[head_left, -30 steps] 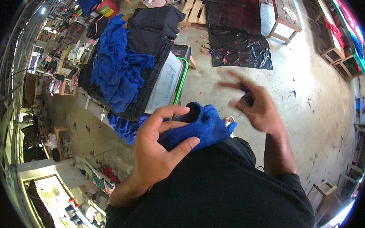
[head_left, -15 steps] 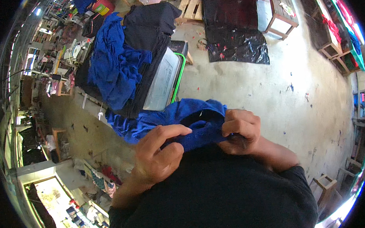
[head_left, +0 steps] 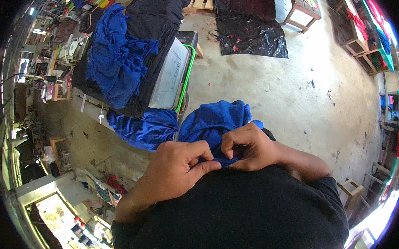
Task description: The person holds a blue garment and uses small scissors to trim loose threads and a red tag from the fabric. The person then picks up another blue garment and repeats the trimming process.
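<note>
Hands [head_left: 179,163] pinch blue cloth [head_left: 215,119]; concrete floor [head_left: 278,87], black sheet [head_left: 253,35] beyond.

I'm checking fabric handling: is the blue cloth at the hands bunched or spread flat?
Bunched: the blue cloth shows raised, overlapping folds.

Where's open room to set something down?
Pale concrete floor, lightly dotted with small scraps, between the shiny black sheet and the right hand. Crowded: left, crumpled blue fabric on black cloth; also bunched blue cloth by the left hand.
</note>
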Demonstrator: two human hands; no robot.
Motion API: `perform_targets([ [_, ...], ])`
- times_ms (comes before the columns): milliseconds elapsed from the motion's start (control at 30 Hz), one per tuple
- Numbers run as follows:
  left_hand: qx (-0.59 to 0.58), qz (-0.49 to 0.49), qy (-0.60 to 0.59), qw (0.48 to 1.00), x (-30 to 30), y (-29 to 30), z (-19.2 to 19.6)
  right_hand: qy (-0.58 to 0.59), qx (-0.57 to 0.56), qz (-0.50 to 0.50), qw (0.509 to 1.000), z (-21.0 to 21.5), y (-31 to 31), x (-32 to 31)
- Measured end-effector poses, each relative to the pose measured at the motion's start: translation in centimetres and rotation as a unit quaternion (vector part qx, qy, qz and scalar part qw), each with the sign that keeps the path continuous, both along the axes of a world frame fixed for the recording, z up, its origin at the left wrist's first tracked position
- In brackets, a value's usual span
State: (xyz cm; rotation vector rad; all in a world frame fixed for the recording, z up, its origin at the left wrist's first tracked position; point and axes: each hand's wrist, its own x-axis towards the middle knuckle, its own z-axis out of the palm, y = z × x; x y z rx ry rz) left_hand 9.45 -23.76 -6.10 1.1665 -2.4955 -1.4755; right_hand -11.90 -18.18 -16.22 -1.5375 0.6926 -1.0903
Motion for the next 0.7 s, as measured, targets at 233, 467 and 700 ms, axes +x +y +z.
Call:
perform_targets([
  [233,0.029,-0.018,0.045,0.998,2.7,-0.3,-1.5,-0.048,0.132,0.177,0.974,-0.5,-0.3,-1.4],
  [467,0.177,0.061,0.188,0.964,4.0,-1.4,-3.4,-0.044,0.139,0.252,0.957,-0.1,-1.6,-0.8],
  [700,0.335,0.101,0.309,0.884,3.7,-1.3,-4.2,-0.054,0.151,0.230,0.960,-0.4,-1.9,0.1],
])
